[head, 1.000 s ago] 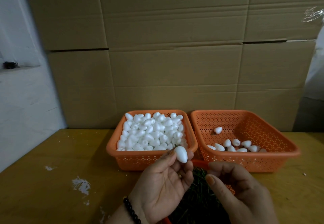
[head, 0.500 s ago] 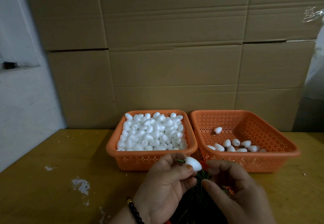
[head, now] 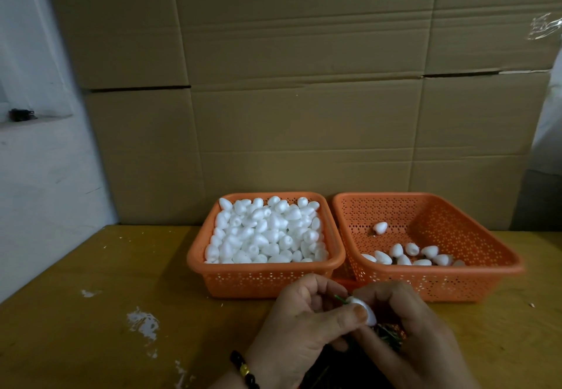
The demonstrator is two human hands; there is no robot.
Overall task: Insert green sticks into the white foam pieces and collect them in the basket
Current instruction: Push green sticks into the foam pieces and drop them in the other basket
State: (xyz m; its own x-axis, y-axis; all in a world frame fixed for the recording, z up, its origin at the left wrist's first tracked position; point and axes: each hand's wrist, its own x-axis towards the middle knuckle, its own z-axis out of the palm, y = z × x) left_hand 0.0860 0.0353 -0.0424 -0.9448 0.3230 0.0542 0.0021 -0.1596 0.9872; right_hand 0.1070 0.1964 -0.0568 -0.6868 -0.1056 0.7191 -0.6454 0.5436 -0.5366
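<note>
At the bottom centre of the frame the left hand and the right hand meet over one white foam piece. The left thumb and curled fingers pinch the piece from the left, and the right hand's fingers are bent round its right side, so both hands are clamped on it. A thin green stick pokes out from the piece's upper-left end, just above the left thumb; it seems to be pushed into the foam, though the joint itself is hidden by the fingers. Below the hands lies a dark heap of green sticks, blurred and half covered by the right hand.

Just above the hands, in the middle of the frame, two orange baskets stand side by side on the wooden table. The left basket is heaped with loose foam pieces. The right basket holds a small cluster of foam pieces along its near wall and one more apart toward its middle.

A dark bead bracelet circles the left wrist. Cardboard boxes fill the upper frame behind the baskets. White flecks mark the table at lower left.
</note>
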